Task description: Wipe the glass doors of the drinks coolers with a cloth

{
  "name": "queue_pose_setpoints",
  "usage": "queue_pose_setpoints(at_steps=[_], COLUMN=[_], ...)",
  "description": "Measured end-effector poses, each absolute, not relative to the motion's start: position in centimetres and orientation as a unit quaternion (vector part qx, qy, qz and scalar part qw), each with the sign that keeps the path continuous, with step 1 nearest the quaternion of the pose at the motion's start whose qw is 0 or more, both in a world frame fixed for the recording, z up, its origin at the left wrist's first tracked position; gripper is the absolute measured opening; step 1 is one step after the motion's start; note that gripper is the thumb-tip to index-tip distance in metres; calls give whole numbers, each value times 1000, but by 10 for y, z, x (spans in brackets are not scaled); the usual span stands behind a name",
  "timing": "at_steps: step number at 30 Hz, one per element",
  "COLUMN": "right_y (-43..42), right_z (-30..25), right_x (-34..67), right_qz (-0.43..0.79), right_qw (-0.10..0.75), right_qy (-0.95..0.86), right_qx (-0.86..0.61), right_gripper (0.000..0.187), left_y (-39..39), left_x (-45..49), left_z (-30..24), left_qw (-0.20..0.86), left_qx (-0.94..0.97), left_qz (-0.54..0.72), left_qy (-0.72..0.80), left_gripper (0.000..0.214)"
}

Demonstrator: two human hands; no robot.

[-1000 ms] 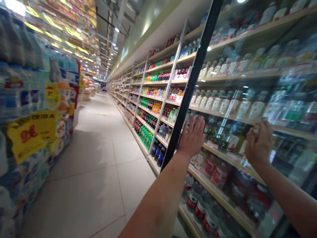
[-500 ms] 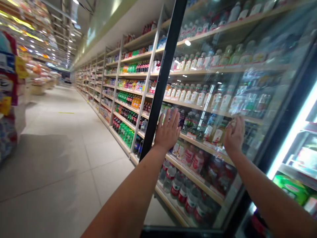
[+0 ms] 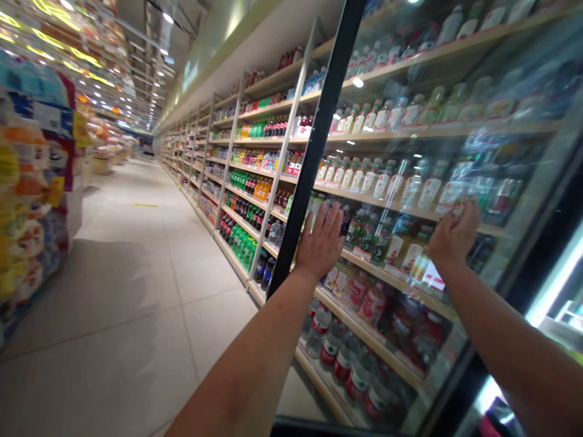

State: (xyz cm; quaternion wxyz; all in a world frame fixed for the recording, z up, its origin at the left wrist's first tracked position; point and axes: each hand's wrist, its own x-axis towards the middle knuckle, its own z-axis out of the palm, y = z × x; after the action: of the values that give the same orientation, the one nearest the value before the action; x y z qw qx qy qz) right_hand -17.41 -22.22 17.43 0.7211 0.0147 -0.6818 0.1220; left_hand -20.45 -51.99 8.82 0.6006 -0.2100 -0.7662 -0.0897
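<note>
I face a glass fridge door [image 3: 460, 91] with a black frame [image 3: 319, 152], swung out into a shop aisle. My left hand [image 3: 321, 243] lies flat on the glass just beside the frame edge, fingers stretched upward. My right hand [image 3: 450, 237] is pressed against the glass further right, fingers curled over a small pale crumpled wad [image 3: 456, 210] that I cannot identify. Through the glass, rows of drink bottles [image 3: 382, 176] on shelves show blurred.
Long shelves of bottled drinks [image 3: 255, 182] run down the right side of the aisle. The tiled floor [image 3: 136, 273] stretches away ahead. A stacked product display [image 3: 31, 182] stands at the left. The lit fridge interior [image 3: 555, 285] shows at the far right.
My right hand has slid up and to the right on the glass. My left hand stays flat near the frame. The view has swung slightly back toward the left.
</note>
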Motion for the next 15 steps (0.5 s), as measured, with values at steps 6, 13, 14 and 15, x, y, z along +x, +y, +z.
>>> queue_pose_setpoints(at_steps=[6,13,14,15], right_y=[-239,-221,-225,-230], right_z=[134,164,168,167], right_x=[-171,-178,-179,-180], right_qz=[81,141,150,153], right_qw=[699,742,749,752], right_qy=[-704,-654,-644,-641], right_qx=[95,30,23,25], right_gripper=[57,58,57,57], left_y=[-520,-521,-522,-522], left_x=[-204,-207,-207,-208], left_z=[88,87,87,86], left_qw=[614,620,623,626], left_qx=[-209,-206,-204,-203], left_qz=[-87,-79,-77,-75], left_qy=[-756,-753,-751,-749], left_gripper=[61,61,61,60])
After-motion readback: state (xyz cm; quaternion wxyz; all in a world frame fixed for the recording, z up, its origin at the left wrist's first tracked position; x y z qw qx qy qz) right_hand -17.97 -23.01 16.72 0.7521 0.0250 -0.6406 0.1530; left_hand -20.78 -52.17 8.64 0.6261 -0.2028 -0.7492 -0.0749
